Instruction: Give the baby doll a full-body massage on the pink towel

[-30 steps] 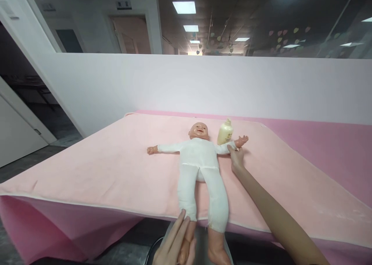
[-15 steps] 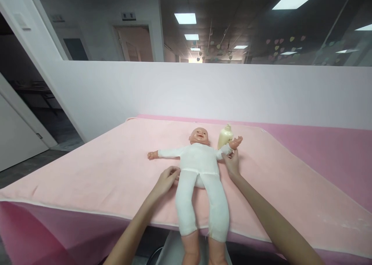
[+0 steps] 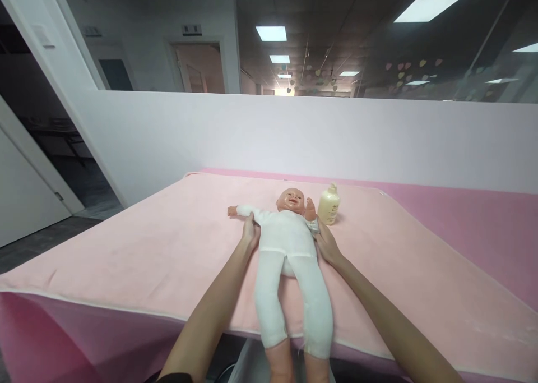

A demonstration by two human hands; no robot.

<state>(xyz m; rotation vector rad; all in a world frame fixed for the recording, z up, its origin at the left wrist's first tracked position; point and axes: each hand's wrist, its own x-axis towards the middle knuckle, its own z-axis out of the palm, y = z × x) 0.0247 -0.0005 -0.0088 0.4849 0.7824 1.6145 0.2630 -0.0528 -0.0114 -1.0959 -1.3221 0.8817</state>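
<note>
A baby doll [image 3: 287,234] with a white cloth body lies face up, its head toward the wall and its lower legs past the table's near edge. My left hand [image 3: 251,232] is closed at the doll's arm and side on the left, thumb up and the other fingers mostly hidden. On the opposite side my right hand [image 3: 328,244] grips the doll's other arm, which is bent up with its plastic hand beside the head. Just beyond my right hand stands a pale yellow pump bottle [image 3: 329,204], upright and apart from the doll.
A pink blanket [image 3: 176,248] covers the table, over a darker pink cloth [image 3: 474,220]. Behind it rises a white wall [image 3: 294,133] with a window above. A grey object [image 3: 252,360] is under the near edge. A doorway is on the left.
My left hand has moved up from the doll's hip to its arm. My right hand has brought the other arm inward toward the head, uncovering the bottle.
</note>
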